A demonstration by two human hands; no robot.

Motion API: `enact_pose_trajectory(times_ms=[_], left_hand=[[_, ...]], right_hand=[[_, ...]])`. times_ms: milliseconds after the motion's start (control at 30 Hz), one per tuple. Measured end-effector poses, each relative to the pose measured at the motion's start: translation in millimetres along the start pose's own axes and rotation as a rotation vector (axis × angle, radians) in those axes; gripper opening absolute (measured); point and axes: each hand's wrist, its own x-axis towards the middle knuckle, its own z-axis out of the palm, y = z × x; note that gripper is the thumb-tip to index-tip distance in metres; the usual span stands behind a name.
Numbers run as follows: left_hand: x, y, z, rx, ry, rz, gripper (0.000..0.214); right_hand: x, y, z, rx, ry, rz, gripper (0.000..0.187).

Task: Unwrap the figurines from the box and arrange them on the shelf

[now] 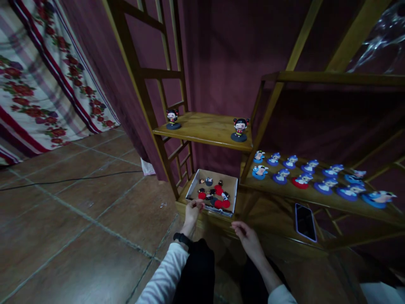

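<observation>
An open cardboard box (193, 186) of small figurines on red and dark bases sits on the bottom wooden shelf. My left hand (193, 212), with a black watch on the wrist, rests at the box's near left corner, fingers curled against its rim. My right hand (247, 236) hovers just below the box's near right corner, fingers loosely bent and nothing visible in them. Two figurines stand on the middle shelf (205, 128): one at its left (173, 119), one at its right (239, 129).
Several blue-based figurines and one red-based one (302, 180) lie in rows on the right shelf. A phone (305, 221) lies on the lower board. A flowered curtain (41, 84) hangs at left over a tiled floor with a black cable (69, 180).
</observation>
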Motion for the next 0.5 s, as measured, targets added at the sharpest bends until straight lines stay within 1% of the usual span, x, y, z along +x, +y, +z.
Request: enact_pose_trajectory(times_ms=[100,233,300,400,500], left_hand=[[23,-2,2.1,0.082,0.016,0.032,0.017],[60,0,7.4,0.389,0.087,0.176,0.011],[80,2,11.9,0.482,0.112,0.215,0.012],[106,4,23.2,0.629,0.110,0.249,0.016],[126,5,40.5,0.788,0.085,0.273,0.026]], right_hand=[[5,-2,1,-0.065,-0.005,-0.033,0.028],[6,-5,1,-0.139,-0.025,-0.041,0.025],[5,-6,0,-0.172,-0.029,-0.039,0.025],[3,-4,0,-0.239,-0.029,-0.042,0.024],[3,-1,-1,-0.306,-0.045,-0.064,0.025]])
